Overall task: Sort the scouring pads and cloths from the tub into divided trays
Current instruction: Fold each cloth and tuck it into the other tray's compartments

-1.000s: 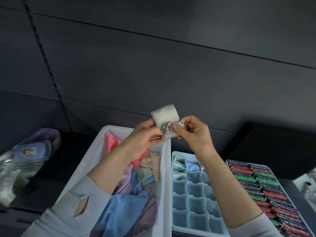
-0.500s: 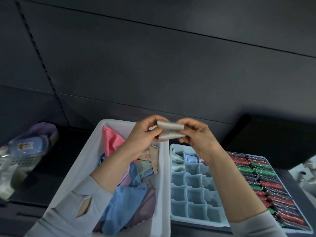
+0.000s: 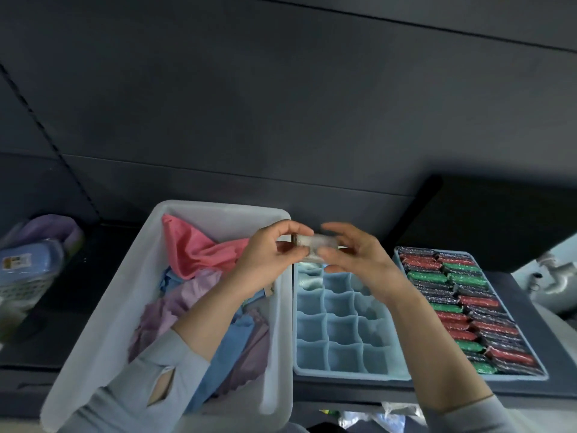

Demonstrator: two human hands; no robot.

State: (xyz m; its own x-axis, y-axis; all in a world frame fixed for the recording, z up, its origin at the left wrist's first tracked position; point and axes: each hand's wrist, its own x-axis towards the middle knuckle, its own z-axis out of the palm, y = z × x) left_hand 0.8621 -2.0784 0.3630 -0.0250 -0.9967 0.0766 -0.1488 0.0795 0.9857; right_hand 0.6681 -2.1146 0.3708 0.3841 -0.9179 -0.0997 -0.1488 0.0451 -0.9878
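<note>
Lower now than before, folded cloth [image 3: 315, 242] blurred, half-hidden, pinched between left hand [image 3: 268, 254] and right hand [image 3: 352, 251] grips.

Plastic bins, soft cloth, sparkly pads.
Tub [image 3: 125, 276] and blue divided tray [image 3: 343, 371]: smooth matt plastic. Cloths [image 3: 199, 248]: soft matt fabric. Scouring pads [image 3: 462, 281]: rough, glittery.

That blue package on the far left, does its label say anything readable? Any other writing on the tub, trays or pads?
Blue package: a yellow and white label, too blurred to read.
White tub, blue divided tray, tray of scouring pads, folded grey cloth: no text visible.
</note>
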